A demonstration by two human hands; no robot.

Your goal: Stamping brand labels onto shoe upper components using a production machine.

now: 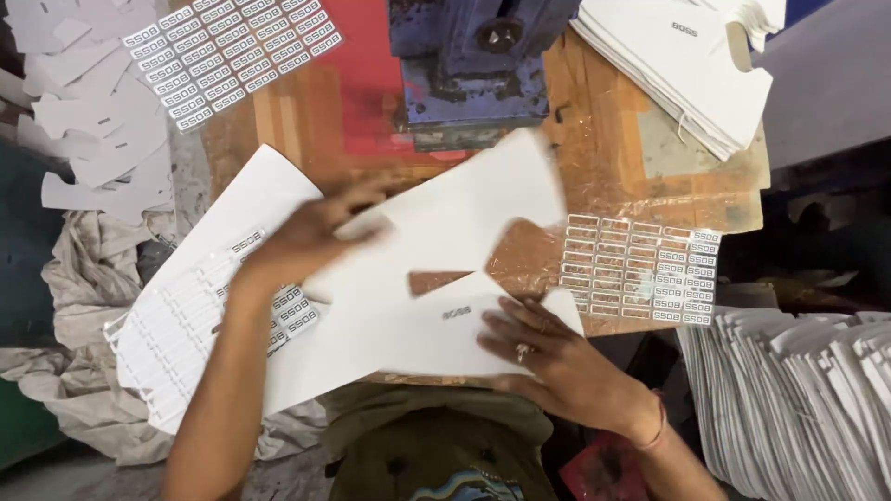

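Observation:
A large white cut card (pixel 436 241) with a small printed label lies across the brown worktop (pixel 594 148) in front of me. My left hand (pixel 311 237), blurred by motion, grips the card's upper left edge. My right hand (pixel 548 357), wearing a ring and a bracelet, lies flat on the card's lower right corner with its fingers spread. A sheet of small label stickers (pixel 640 269), partly peeled, sits just right of the card. Another sticker sheet (pixel 186 325) lies under my left forearm.
A blue metal machine (pixel 473 56) stands at the back centre. Stacks of white cards sit at the back right (pixel 677 65) and lower right (pixel 798 390). A third sticker sheet (pixel 232 51), white paper scraps (pixel 93 121) and crumpled cloth (pixel 83 278) lie to the left.

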